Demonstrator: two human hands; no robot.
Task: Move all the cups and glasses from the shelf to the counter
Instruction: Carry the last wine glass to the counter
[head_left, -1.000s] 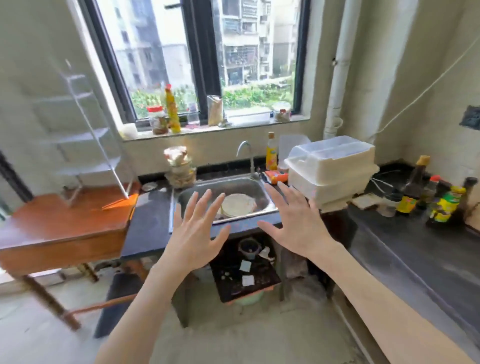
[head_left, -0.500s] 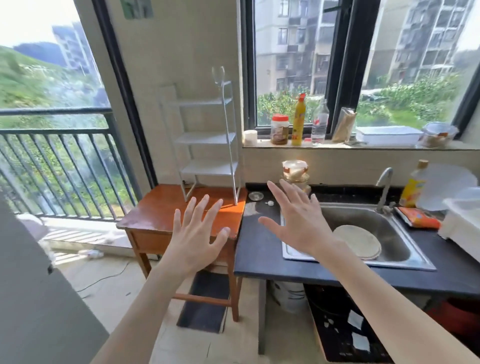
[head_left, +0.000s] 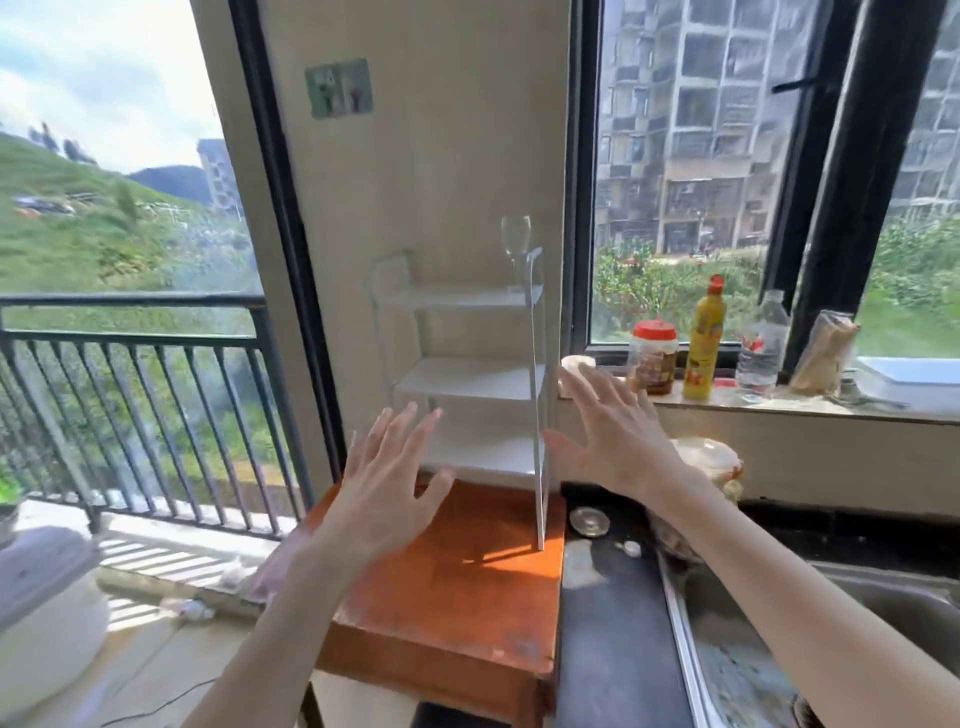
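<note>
While both bare hands float in front of the viewer with nothing in them, a balcony railing (head_left: 130, 374) and green hillside fill the far left. Next comes the left hand (head_left: 387, 486), palm away, fingers (head_left: 402, 431) straight and spread, raised over a small orange-brown wooden table (head_left: 457, 597). On that table stands a white three-tier shelf rack (head_left: 467, 379) against a cream wall. One clear stemmed wine glass (head_left: 515, 249) stands on the top tier at its right rear corner, upright, its long axis vertical, bowl and open mouth pointing up, foot on the tier. It is well above and apart from both hands: up and to the right of the left fingertips, up and slightly left of the right ones. The two lower tiers look bare, though the lowest is partly hidden by the left hand.

Right of the rack is the right hand (head_left: 618, 441), also open, fingers fanned and straight, touching nothing. Below it a dark counter (head_left: 608, 649) adjoins the table, with a small round lid (head_left: 588, 521) lying on it and a steel sink (head_left: 831, 649) at the far right. Behind, on the windowsill (head_left: 779, 402), stand a red-capped jar (head_left: 653, 358), a yellow squeeze bottle (head_left: 705, 340) and a clear plastic bottle (head_left: 761, 345), all upright.
</note>
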